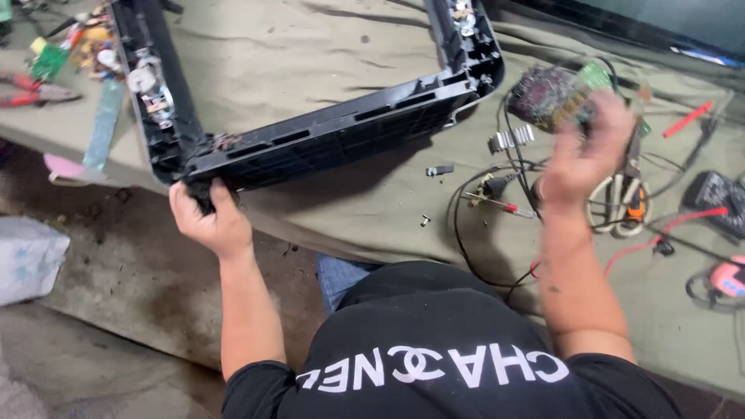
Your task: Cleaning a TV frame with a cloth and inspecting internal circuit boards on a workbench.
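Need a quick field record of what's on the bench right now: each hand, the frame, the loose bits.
left hand: grips the near corner of the black plastic frame
right hand: raised, blurred, holds a circuit board with wires trailing
frame: lies on the olive cloth, corner overhanging the bench edge
loose bits: small screw and black clip on the cloth
right side: red probe leads, tools
far left: red-handled pliers
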